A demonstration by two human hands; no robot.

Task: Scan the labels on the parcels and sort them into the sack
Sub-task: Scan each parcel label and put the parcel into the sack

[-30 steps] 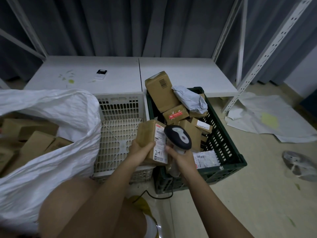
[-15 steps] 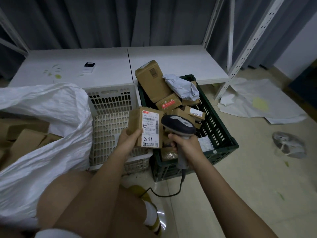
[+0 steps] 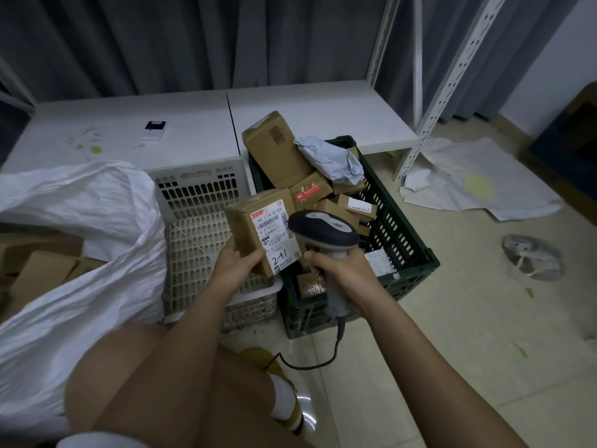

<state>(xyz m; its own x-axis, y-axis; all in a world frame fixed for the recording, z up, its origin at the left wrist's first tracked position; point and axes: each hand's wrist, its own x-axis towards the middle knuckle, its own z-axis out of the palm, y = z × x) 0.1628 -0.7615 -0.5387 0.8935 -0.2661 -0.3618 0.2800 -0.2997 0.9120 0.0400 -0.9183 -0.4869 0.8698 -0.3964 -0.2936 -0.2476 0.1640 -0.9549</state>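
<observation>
Cardboard boxes (image 3: 38, 270) already bagged in sack (image 3: 80, 202); beside it, left hand (image 3: 237, 265) gripped labelled parcel (image 3: 265, 229), right hand (image 3: 342, 270) clenched barcode scanner (image 3: 324, 229); green crate (image 3: 403, 240) remained heaped.

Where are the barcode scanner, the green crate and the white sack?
barcode scanner (image 3: 324, 228): head view, on its dark head.
green crate (image 3: 407, 235): head view, on its right wall.
white sack (image 3: 84, 305): head view, on its crumpled front.

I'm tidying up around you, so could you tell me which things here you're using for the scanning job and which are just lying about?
In use: parcel in left hand; scanner in right hand; green crate of parcels; white sack.

Lying about: empty white basket; small device on shelf; crumpled sheet on floor.
</observation>
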